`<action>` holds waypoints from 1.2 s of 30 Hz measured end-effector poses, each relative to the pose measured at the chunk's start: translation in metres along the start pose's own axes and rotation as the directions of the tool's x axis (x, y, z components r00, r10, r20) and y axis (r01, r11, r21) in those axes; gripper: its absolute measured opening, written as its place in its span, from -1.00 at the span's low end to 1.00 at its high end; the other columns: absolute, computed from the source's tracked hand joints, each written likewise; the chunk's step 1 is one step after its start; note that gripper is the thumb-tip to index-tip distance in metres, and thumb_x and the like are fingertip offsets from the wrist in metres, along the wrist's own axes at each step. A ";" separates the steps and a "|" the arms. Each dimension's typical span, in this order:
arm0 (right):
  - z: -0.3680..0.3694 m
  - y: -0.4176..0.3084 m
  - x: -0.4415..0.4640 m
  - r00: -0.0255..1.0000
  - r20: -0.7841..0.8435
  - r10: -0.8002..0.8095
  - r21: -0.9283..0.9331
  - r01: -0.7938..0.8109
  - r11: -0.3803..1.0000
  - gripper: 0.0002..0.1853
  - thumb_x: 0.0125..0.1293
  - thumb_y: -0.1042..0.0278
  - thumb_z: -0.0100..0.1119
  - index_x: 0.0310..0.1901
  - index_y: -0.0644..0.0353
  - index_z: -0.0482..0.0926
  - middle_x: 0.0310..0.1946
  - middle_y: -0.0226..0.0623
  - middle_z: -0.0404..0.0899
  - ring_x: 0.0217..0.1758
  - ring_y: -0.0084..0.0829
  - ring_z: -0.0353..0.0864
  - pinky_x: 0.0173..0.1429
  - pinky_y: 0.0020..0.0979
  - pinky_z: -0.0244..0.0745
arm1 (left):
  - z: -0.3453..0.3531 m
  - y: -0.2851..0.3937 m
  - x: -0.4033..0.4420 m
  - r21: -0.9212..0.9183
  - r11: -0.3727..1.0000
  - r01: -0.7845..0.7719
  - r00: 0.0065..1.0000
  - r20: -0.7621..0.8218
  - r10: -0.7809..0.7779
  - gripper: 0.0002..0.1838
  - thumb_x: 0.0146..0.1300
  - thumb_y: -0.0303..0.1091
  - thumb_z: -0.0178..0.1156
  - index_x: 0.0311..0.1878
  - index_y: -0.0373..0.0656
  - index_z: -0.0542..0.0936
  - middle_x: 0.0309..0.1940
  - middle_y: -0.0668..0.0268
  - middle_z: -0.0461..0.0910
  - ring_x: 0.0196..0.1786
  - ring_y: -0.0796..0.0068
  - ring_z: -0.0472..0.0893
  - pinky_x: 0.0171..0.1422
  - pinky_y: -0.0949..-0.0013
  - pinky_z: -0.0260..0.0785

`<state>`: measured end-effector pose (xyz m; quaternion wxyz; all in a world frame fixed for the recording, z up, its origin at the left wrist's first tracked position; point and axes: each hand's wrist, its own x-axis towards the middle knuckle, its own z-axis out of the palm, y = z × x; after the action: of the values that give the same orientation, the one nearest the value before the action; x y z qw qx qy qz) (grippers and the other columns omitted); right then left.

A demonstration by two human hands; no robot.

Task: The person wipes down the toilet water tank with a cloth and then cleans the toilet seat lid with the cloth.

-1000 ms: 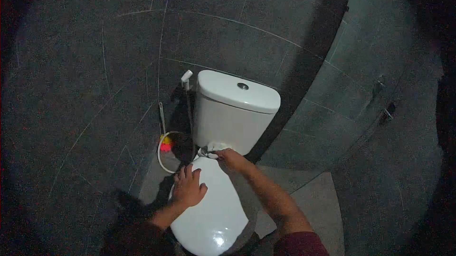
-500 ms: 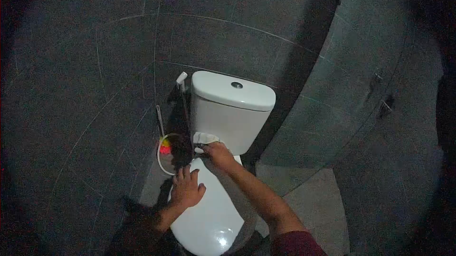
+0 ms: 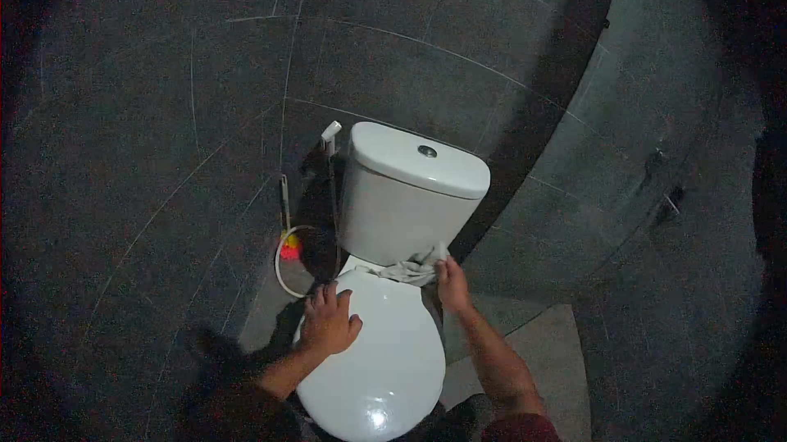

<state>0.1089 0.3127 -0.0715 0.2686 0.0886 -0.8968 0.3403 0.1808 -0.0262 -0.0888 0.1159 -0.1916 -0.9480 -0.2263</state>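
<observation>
A light grey cloth [image 3: 410,271] lies bunched between the tank and the closed lid of the toilet. My right hand [image 3: 452,284] grips its right end, at the tank's lower right corner. My left hand [image 3: 329,324] rests with fingers spread on the left part of the white toilet lid [image 3: 381,368]. Above the cloth stands the white tank [image 3: 410,216], with a round flush button [image 3: 426,151] on top.
Left of the tank a white spray nozzle [image 3: 331,131] hangs on the wall, its pale hose [image 3: 280,271] looping down. A brush with red and yellow bristles [image 3: 290,247] stands beside it. Glass panel [image 3: 566,188] at right; fittings [image 3: 672,202] on the right wall.
My right hand has moved right along the base of the tank, and the cloth now stretches out from it to the left. My left hand stays on the lid. The view has shifted slightly.
</observation>
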 end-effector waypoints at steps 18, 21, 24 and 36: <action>0.091 -0.030 0.026 0.772 -0.007 0.636 0.373 -0.588 0.717 0.08 0.55 0.19 0.25 0.66 0.32 -0.45 0.53 0.21 0.19 0.49 0.05 0.39 0.61 -0.11 0.25 | -0.001 -0.002 0.005 0.033 0.998 -0.048 0.999 -0.002 0.048 -0.29 0.30 -0.07 0.27 0.41 -0.30 0.42 0.48 -0.15 0.27 0.51 -0.27 0.28 0.48 -0.41 0.18; 0.056 -0.038 0.021 0.787 0.042 0.615 0.595 -0.514 0.618 -0.20 0.66 0.07 0.09 0.60 0.41 -0.09 0.34 0.17 0.44 0.34 -0.03 0.52 0.47 -0.11 0.38 | -0.008 0.002 0.006 0.002 0.999 -0.052 0.999 -0.005 0.052 -0.30 0.30 -0.08 0.27 0.40 -0.32 0.43 0.46 -0.17 0.28 0.50 -0.25 0.29 0.47 -0.38 0.19; 0.049 -0.053 0.027 0.739 0.032 0.673 0.757 -0.457 0.467 -0.28 0.71 0.00 0.01 0.57 0.45 0.12 0.33 0.10 0.51 0.39 -0.05 0.49 0.49 -0.11 0.36 | -0.006 0.000 0.006 0.011 0.998 -0.059 0.998 -0.033 0.059 -0.31 0.29 -0.10 0.27 0.39 -0.33 0.43 0.44 -0.17 0.29 0.49 -0.24 0.31 0.45 -0.37 0.20; 0.138 -0.082 0.036 0.815 -0.145 0.561 0.532 -0.414 0.738 -0.39 0.74 -0.04 -0.14 0.24 0.57 0.34 0.15 0.31 0.51 0.22 0.09 0.54 0.44 -0.03 0.35 | -0.004 0.002 0.006 0.018 0.999 -0.050 0.999 -0.008 0.050 -0.31 0.34 -0.13 0.27 0.44 -0.30 0.39 0.47 -0.13 0.27 0.52 -0.22 0.28 0.49 -0.34 0.20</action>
<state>0.0483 0.1616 -0.0918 0.2693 -0.1409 -0.7248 0.6183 0.1770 -0.0245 -0.0831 0.1275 -0.2131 -0.9444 -0.2155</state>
